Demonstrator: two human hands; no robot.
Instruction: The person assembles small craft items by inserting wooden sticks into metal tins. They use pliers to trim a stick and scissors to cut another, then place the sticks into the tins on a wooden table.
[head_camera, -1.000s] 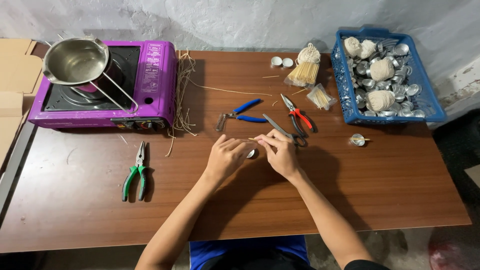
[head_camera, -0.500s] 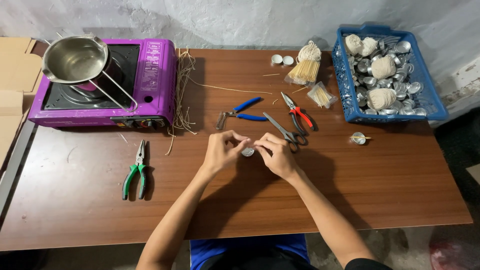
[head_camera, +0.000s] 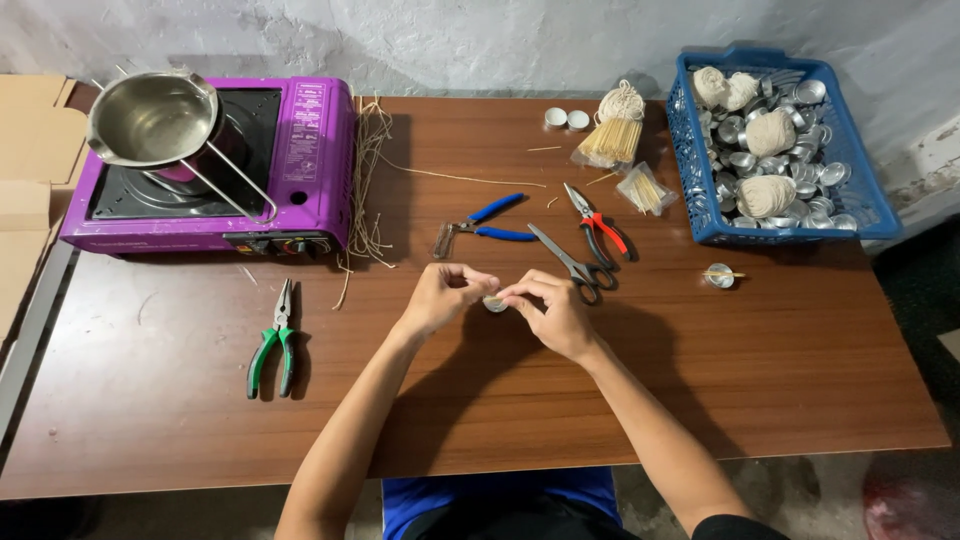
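A small round metal cup (head_camera: 494, 303) sits between my two hands, just above the brown table (head_camera: 760, 380). My left hand (head_camera: 442, 297) pinches it from the left. From the right, my right hand (head_camera: 553, 310) meets it with fingertips closed on its rim; what else those fingers hold is too small to tell. Grey scissors (head_camera: 570, 264) lie right behind my right hand. Beyond them are red-handled pliers (head_camera: 598, 224) and blue-handled pliers (head_camera: 484, 226).
A purple stove (head_camera: 300, 150) with a steel pot (head_camera: 150, 120) stands at the back left, loose straw strands (head_camera: 370, 180) beside it. Green-handled pliers (head_camera: 273, 338) lie left. A blue basket (head_camera: 690, 190) of metal cups and string balls stands back right. Another cup (head_camera: 719, 275) holds a stick.
Both hands have stayed together on the small cup at the table's middle, with only slight finger shifts. Nothing else has moved.
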